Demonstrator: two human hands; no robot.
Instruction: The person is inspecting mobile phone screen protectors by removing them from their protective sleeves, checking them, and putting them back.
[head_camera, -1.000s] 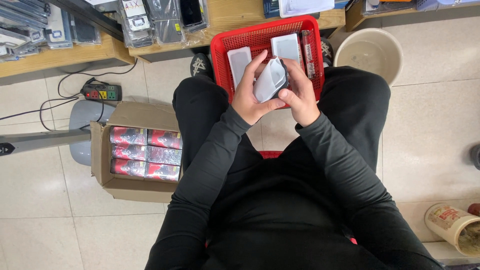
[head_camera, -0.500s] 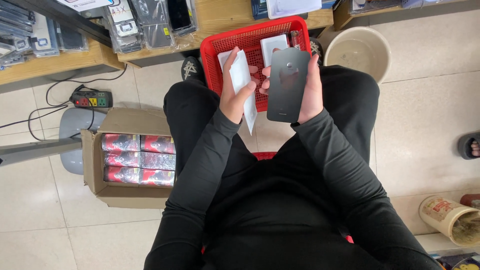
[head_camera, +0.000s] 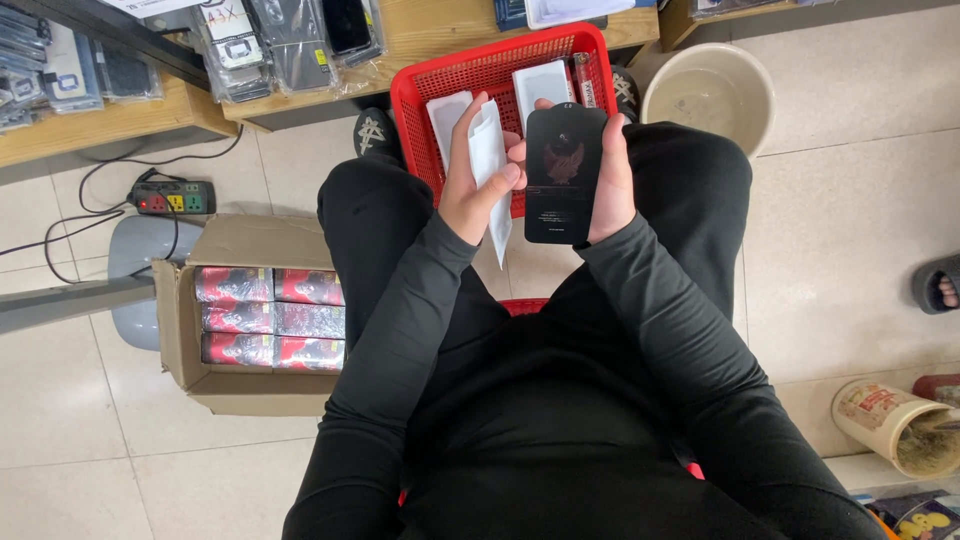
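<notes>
Head view, centre of the frame, a little above the middle: my right hand (head_camera: 612, 180) holds a flat black card-like package (head_camera: 565, 175) upright, fingers curled behind it and the thumb hooked round its right edge. It looks thin, stiff and light, with a glossy face that I judge slippery and prone to cracking if bent, so the long edges are the place to take hold, not the face. Just left of it, my left hand (head_camera: 470, 185) pinches a slim white sleeve (head_camera: 490, 175) between thumb and fingers; this one seems papery and soft, easy to crease. The two items sit side by side, almost touching, over my lap. Behind them at the upper middle lies a red mesh basket (head_camera: 420, 95) holding more white packets. At the left of the frame an open cardboard box (head_camera: 180, 330) of red-and-grey wrapped packs rests on the floor, with a power strip (head_camera: 172, 197) above it. A beige bucket (head_camera: 712, 92) stands at the upper right
</notes>
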